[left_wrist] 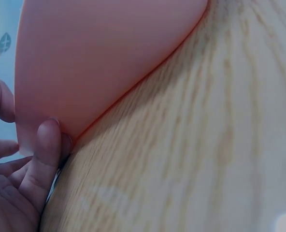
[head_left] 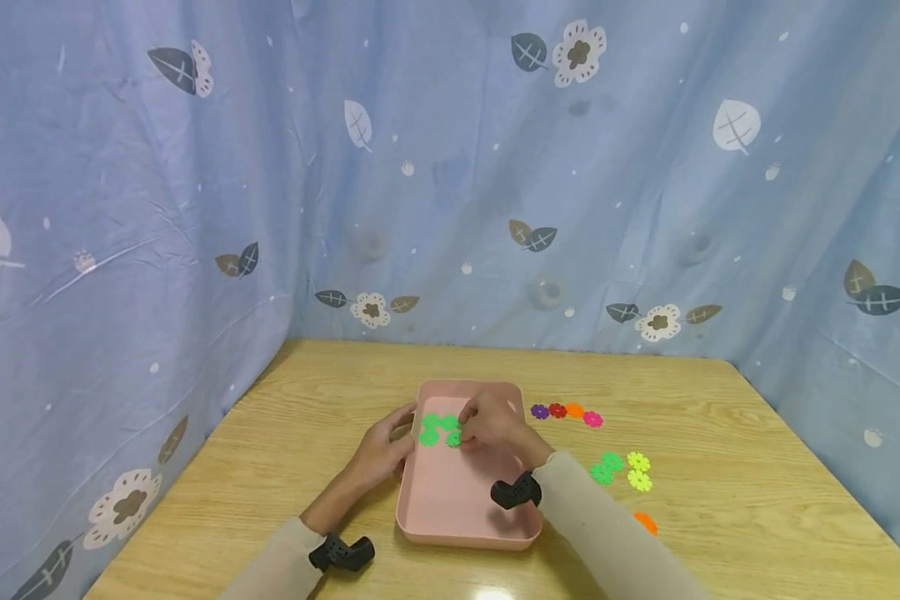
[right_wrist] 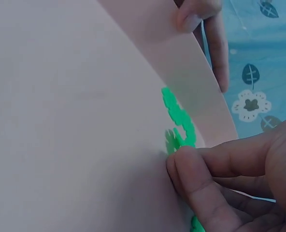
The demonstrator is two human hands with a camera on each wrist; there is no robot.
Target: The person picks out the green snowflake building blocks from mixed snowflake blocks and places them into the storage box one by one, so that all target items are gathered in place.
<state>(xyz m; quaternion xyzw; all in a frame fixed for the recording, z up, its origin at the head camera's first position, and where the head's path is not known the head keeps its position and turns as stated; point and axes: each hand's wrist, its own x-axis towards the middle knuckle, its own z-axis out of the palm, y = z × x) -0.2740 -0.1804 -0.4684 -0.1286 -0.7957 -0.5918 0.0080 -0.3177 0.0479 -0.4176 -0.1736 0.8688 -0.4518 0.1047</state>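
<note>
Blue curtain [head_left: 450,167] backs a wooden table [head_left: 322,400]; the right hand [head_left: 492,421] pinches a green flower disc [head_left: 454,439], three matching discs [head_left: 429,437] just beyond and left inside the pink tray [head_left: 465,500], gripped at left by the left hand [head_left: 381,452]

A tray [head_left: 459,496] is set on a desk [head_left: 757,483] before a curtain [head_left: 435,125], with discs [head_left: 429,437] laid inside at far left, other discs [head_left: 602,473] scattered to its right.
</note>
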